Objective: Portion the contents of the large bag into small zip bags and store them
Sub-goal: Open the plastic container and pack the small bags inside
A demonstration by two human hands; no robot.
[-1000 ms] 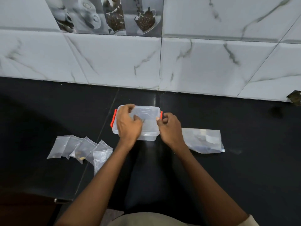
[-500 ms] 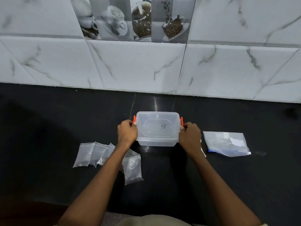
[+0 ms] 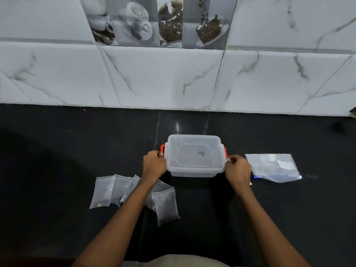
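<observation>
Both hands had slid off the lid: left hand (image 3: 154, 162) and right hand (image 3: 238, 167) gripped the orange clips on the container (image 3: 194, 155). Small zip bags (image 3: 134, 191) sat just left, large bag (image 3: 273, 167) right. Yanking those latches could've made the box skid into them.

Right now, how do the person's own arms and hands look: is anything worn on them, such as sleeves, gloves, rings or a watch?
Both forearms are bare up to the bottom edge of the picture; no sleeve shows. The left hand and the right hand wear no gloves, and no watch or bracelet shows at either wrist. No ring is visible, though the fingers are partly hidden. At the bottom edge a piece of beige clothing shows.
</observation>
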